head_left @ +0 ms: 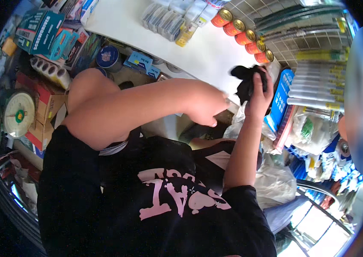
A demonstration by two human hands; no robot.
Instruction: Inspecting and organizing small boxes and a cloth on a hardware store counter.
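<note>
My right hand [260, 92] is raised near the right end of the white table, its fingers closed round a soft black bundle [244, 82]. The bundle looks like bunched fabric, perhaps a glove, with a stubby part sticking out on its left side. Across my body reaches my left arm, bare and bent at the elbow. My left hand [207, 107] hangs just short of the bundle, apart from it. Its thumb stands away from the slightly blurred fingers, and nothing shows in them.
On the white table [202, 55] stand clear plastic boxes [164, 21] and a row of orange-red cans [244, 37]. A dial scale [19, 115] and teal boxes [40, 32] are at left. Clear tubes [314, 81], a blue package [280, 100] and plastic bags [277, 182] crowd the right.
</note>
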